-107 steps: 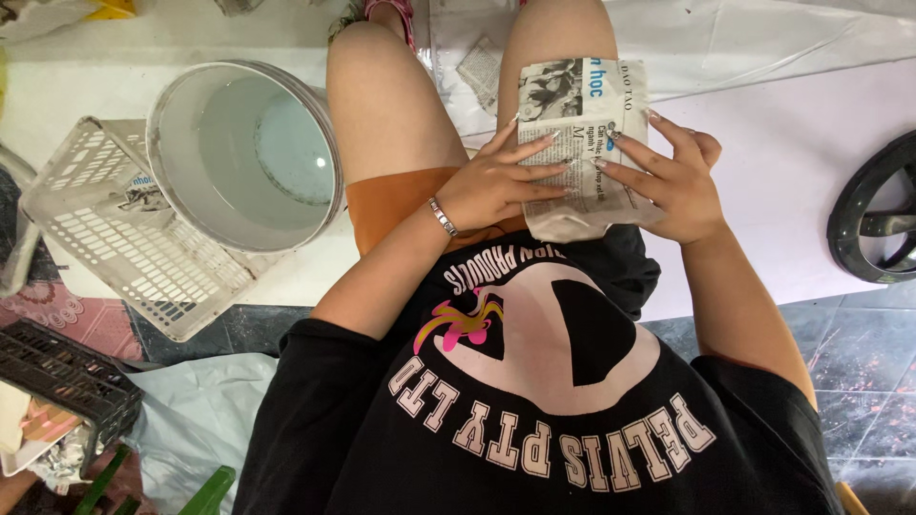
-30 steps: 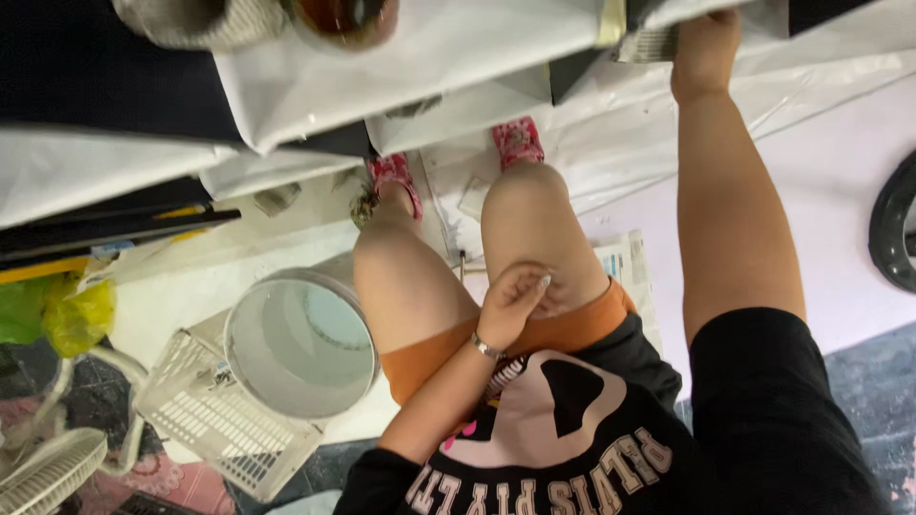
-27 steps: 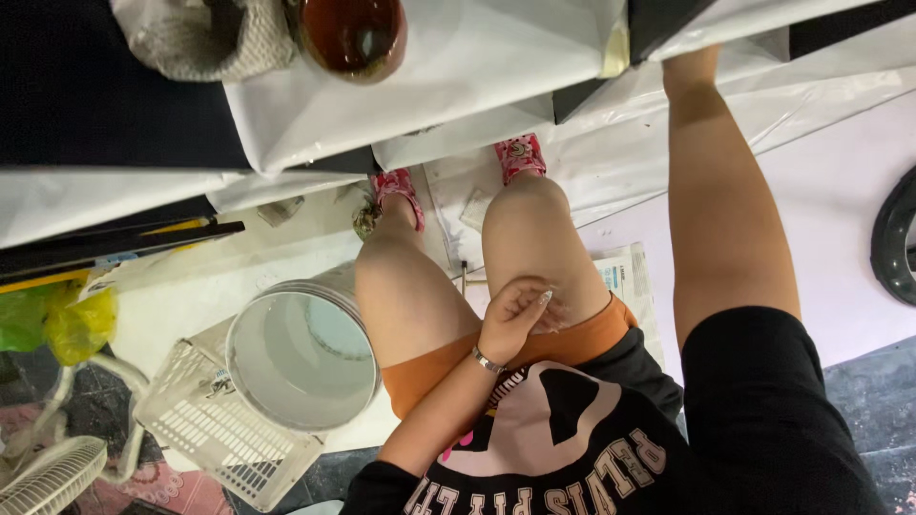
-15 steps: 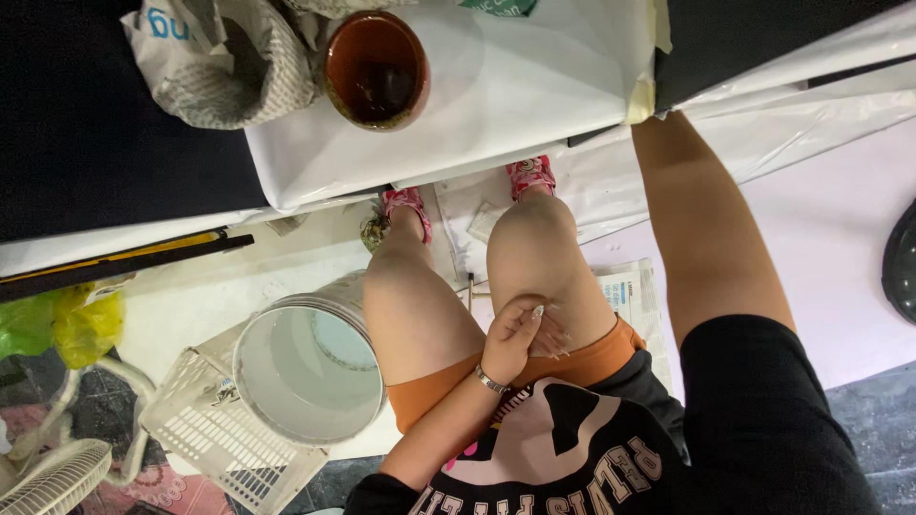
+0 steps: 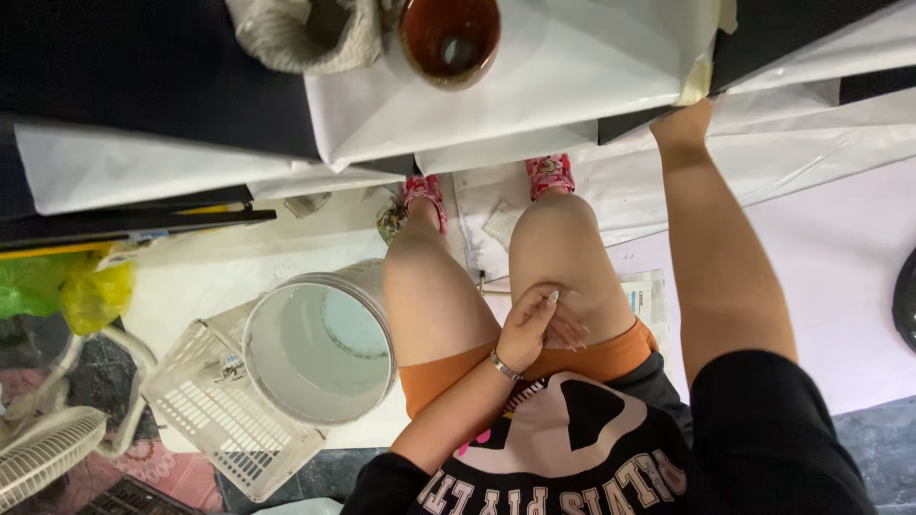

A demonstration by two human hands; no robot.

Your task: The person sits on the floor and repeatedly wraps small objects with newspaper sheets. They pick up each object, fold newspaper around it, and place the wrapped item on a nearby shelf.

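Note:
My left hand (image 5: pixel 539 324), with a bracelet at the wrist, rests on my right thigh with the fingers loosely apart and nothing in it. My right arm stretches up to the edge of the table covered in white sheet (image 5: pixel 572 76). Only the heel of my right hand (image 5: pixel 685 119) shows; the fingers are hidden behind the table edge. A folded newspaper (image 5: pixel 651 298) lies on the floor beside my right thigh. On the table stand a brown glazed bowl (image 5: pixel 448 38) and a newspaper-wrapped bundle (image 5: pixel 305 33).
A white bucket (image 5: pixel 320 343) stands by my left knee, partly over a white plastic basket (image 5: pixel 219 415). A fan (image 5: pixel 48 463) sits at the lower left and yellow-green plastic bags (image 5: pixel 67 286) at the left. My feet wear pink slippers (image 5: pixel 549 174).
The newspaper that both hands held is out of them and lies on the floor. My right arm has reached up to the table, my left hand stays on the thigh, and the view has tilted upward.

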